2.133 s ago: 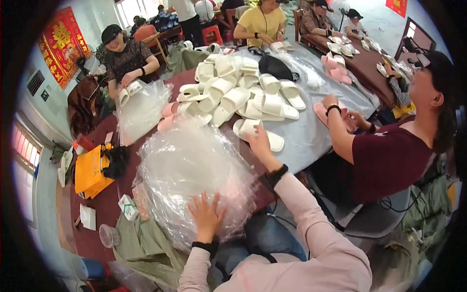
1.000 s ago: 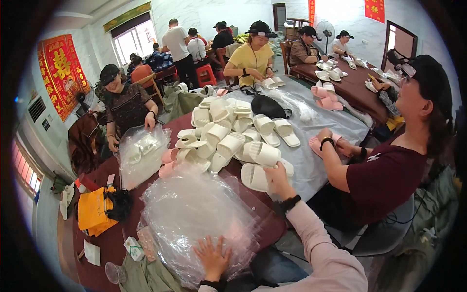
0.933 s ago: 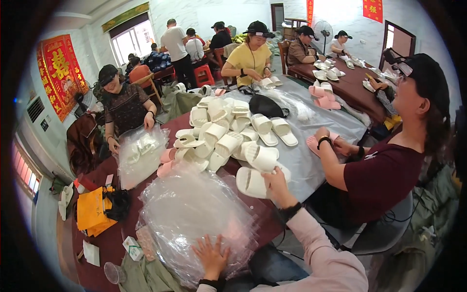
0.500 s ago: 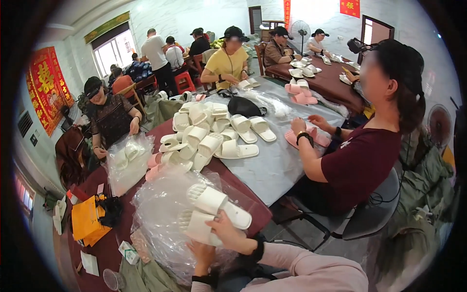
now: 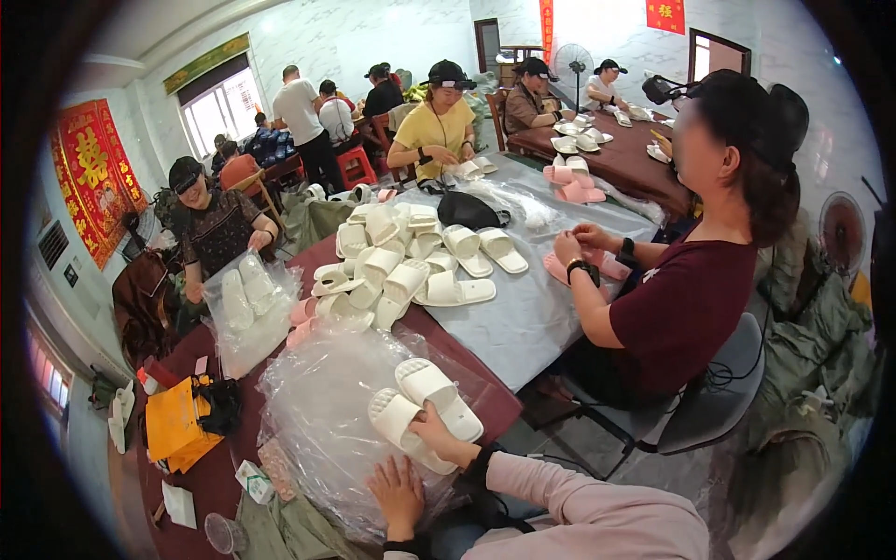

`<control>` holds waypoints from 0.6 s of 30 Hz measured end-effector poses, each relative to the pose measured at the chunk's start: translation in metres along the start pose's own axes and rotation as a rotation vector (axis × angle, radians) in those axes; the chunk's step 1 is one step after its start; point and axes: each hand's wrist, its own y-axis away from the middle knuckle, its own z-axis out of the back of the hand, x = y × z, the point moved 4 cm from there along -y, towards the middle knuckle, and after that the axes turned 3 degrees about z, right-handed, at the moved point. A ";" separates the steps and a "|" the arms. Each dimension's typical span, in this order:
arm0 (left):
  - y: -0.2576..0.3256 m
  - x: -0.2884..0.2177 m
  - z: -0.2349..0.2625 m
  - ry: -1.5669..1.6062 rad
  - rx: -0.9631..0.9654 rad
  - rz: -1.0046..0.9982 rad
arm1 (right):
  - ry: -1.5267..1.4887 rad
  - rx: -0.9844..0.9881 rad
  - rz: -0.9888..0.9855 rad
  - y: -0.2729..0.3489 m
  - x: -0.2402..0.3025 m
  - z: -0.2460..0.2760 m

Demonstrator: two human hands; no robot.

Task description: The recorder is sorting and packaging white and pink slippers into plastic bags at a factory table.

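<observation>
head | left fisheye | facing forward and down | table [image 5: 220, 467] close

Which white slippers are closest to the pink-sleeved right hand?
The pair over the clear plastic bags; the right hand touches it. All other white slippers are farther.

Just left of your twelve o'clock, the white slippers [image 5: 425, 385] look matt, like moulded foam or soft plastic, with smooth straps and ridged insoles. Toward your ten-thirty, the clear bags [image 5: 313, 415] are thin plastic film, glossy and wrinkled. Farther out near twelve, the heaped slippers [image 5: 375, 263] share that dull, rubbery finish. The grey sheet [image 5: 523, 341] at one o'clock looks like plastic, faintly shiny and lightly creased. At your ten, the table [image 5: 222, 464] has a smooth maroon surface, and the black bag [image 5: 220, 403] is crumpled, shiny plastic. At nine, the green cloth [image 5: 280, 527] looks matt and creased.
</observation>
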 end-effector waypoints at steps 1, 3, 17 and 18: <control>0.000 0.000 -0.001 -0.015 -0.058 0.002 | -0.019 -0.003 0.006 -0.003 -0.001 0.000; 0.002 0.000 -0.007 -0.049 -0.072 -0.012 | -0.041 -0.005 0.015 -0.007 -0.004 0.002; 0.001 -0.002 -0.005 -0.042 -0.068 0.006 | 0.088 0.019 0.014 -0.007 -0.006 0.007; 0.000 -0.002 -0.005 -0.029 -0.079 0.004 | 0.089 0.019 0.014 -0.007 -0.004 0.007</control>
